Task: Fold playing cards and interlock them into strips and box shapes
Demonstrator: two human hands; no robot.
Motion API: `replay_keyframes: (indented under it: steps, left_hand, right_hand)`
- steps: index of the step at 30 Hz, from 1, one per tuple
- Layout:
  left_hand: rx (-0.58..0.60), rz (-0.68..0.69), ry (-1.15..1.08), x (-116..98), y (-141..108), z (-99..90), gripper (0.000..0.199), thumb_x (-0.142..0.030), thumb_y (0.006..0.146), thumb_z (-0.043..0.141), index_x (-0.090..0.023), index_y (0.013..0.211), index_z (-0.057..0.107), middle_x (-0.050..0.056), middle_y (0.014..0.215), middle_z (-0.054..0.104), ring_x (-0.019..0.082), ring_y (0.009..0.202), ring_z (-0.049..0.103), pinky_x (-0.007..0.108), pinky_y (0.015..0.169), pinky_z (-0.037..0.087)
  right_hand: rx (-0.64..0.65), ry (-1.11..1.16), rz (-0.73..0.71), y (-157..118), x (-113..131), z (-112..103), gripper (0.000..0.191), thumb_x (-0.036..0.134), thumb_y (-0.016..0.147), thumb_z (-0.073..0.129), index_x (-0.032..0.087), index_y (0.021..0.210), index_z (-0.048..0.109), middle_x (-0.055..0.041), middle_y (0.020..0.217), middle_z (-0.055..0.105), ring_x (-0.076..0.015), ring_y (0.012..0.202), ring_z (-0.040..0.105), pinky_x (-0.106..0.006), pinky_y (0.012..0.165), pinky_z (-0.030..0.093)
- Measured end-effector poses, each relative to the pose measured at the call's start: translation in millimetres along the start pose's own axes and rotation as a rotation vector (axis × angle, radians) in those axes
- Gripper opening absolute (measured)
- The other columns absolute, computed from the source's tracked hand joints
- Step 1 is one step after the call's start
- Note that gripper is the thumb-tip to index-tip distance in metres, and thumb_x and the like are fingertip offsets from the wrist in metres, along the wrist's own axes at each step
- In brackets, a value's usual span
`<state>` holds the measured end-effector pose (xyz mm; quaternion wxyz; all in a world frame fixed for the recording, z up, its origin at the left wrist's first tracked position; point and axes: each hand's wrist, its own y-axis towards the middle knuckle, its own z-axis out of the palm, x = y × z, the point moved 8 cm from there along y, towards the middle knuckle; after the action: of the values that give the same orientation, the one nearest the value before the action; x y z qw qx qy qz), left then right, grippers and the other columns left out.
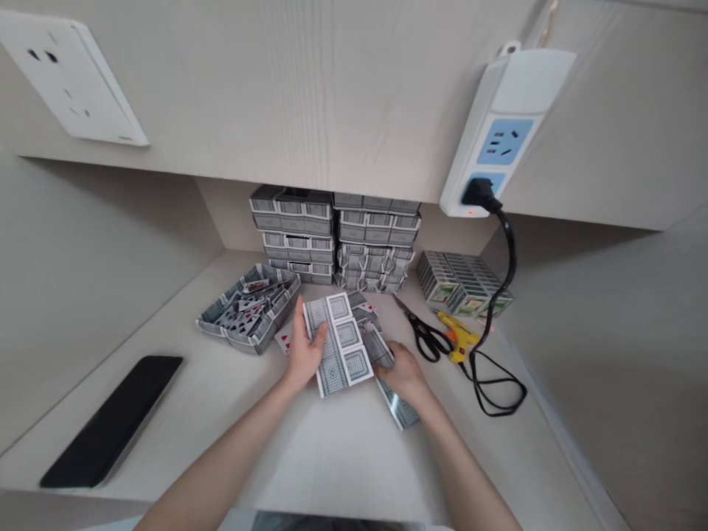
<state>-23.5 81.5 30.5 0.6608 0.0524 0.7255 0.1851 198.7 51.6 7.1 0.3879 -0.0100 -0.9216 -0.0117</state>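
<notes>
Head view: L hand (302, 358) has its fingers closed on the card panel (335, 350), thumb on top, other fingers mostly behind. R hand (405, 374) is curled at the edge of a card piece (377, 345), just R of the panel; can't tell if it's pinched. Card strip (403, 410) sits under R fingers, toward the wearer.

Progress, judging by looks: stacked card trays (299, 223) beyond the fingertips seem built, & the open tray (258, 341) L of L fingers has its walls up, w/ loose cards (243, 316) inside. Panel is joined but flat, no walls up, so prob. partway. Scissors (428, 339) & glue gun (459, 335) lie R of R fingers, unheld.

Hidden/unclear: panel's underside, R fingertips, any glue; stack tops cut off by the overhanging board (310, 96).
</notes>
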Motion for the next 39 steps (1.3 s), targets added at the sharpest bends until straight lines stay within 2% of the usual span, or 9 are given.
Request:
replay_keyframes:
  steps: [3,6,9,12,17,20,23,29,39]
  left_hand:
    - [0.037,-0.044,0.031,8.1,0.4,2.9,0.067,-0.037,0.081,0.049,-0.027,0.139,0.015,0.004,0.145,0.024,0.020,0.130,0.029,0.037,0.107,0.024]
    - [0.044,-0.074,0.066,11.3,-1.5,3.4,0.063,-0.039,0.083,0.045,-0.026,0.138,0.018,0.004,0.145,0.025,0.019,0.130,0.027,0.036,0.108,0.023]
    - [0.066,-0.059,0.090,6.2,-2.8,4.4,0.062,-0.039,0.084,0.044,-0.025,0.139,0.018,0.003,0.144,0.025,0.018,0.131,0.026,0.034,0.108,0.022]
    - [0.127,-0.043,0.120,-0.1,-2.3,6.6,0.064,-0.039,0.083,0.044,-0.025,0.139,0.017,0.005,0.142,0.030,0.019,0.126,0.035,0.034,0.105,0.027]
    - [0.181,-0.050,0.152,-1.0,-0.5,6.7,0.064,-0.039,0.083,0.044,-0.024,0.139,0.016,0.007,0.138,0.037,0.019,0.115,0.047,0.035,0.099,0.035]
    - [0.197,-0.049,0.136,2.5,-0.2,8.0,0.062,-0.038,0.083,0.044,-0.024,0.138,0.019,0.006,0.138,0.038,0.019,0.118,0.045,0.035,0.100,0.034]
    - [0.164,-0.046,0.137,5.5,2.0,4.8,0.061,-0.037,0.082,0.046,-0.024,0.138,0.022,0.006,0.139,0.037,0.020,0.122,0.041,0.035,0.102,0.032]
    - [0.113,-0.040,0.163,6.7,5.3,-1.4,0.062,-0.038,0.082,0.046,-0.021,0.137,0.023,0.008,0.137,0.039,0.021,0.120,0.043,0.035,0.101,0.033]
    - [0.182,-0.064,0.208,4.6,-0.8,8.5,0.057,-0.032,0.082,0.046,-0.022,0.136,0.028,0.007,0.138,0.037,0.021,0.124,0.038,0.037,0.104,0.028]
  right_hand:
    - [-0.017,0.228,0.019,4.8,-3.8,-2.6,0.018,0.035,0.070,0.055,0.019,0.079,0.057,-0.0037,0.076,0.065,-0.0210,0.074,0.059,-0.031,0.068,0.044]
    - [-0.073,0.551,0.071,7.8,-9.1,-5.8,0.024,0.041,0.070,0.057,0.021,0.083,0.053,-0.0021,0.074,0.064,-0.0200,0.069,0.059,-0.031,0.063,0.044]
    - [-0.057,0.889,0.102,6.9,-5.3,-1.8,0.033,0.042,0.068,0.061,0.023,0.093,0.051,-0.0009,0.075,0.064,-0.0196,0.066,0.060,-0.030,0.062,0.044]
    - [-0.053,1.048,0.113,4.2,1.6,-0.2,0.038,0.040,0.065,0.066,0.023,0.096,0.052,-0.0006,0.076,0.065,-0.0196,0.067,0.061,-0.030,0.063,0.045]
    - [-0.052,1.094,0.138,3.5,4.9,5.4,0.035,0.040,0.065,0.067,0.023,0.093,0.054,-0.0003,0.077,0.066,-0.0191,0.067,0.061,-0.029,0.062,0.045]
    - [-0.042,1.053,0.114,6.4,6.3,10.2,0.038,0.043,0.066,0.065,0.022,0.095,0.052,-0.0008,0.076,0.066,-0.0205,0.068,0.062,-0.031,0.063,0.046]
    - [-0.055,0.999,0.096,9.5,5.2,11.8,0.041,0.047,0.066,0.063,0.022,0.097,0.051,-0.0016,0.078,0.067,-0.0216,0.070,0.063,-0.032,0.064,0.046]
    - [-0.079,0.887,0.120,9.0,3.2,9.1,0.044,0.052,0.068,0.058,0.021,0.098,0.050,-0.0038,0.083,0.066,-0.0226,0.072,0.063,-0.034,0.066,0.047]
    - [-0.083,0.890,0.068,8.6,7.9,8.2,0.041,0.051,0.071,0.054,0.022,0.099,0.048,-0.0031,0.084,0.066,-0.0221,0.076,0.062,-0.033,0.069,0.047]
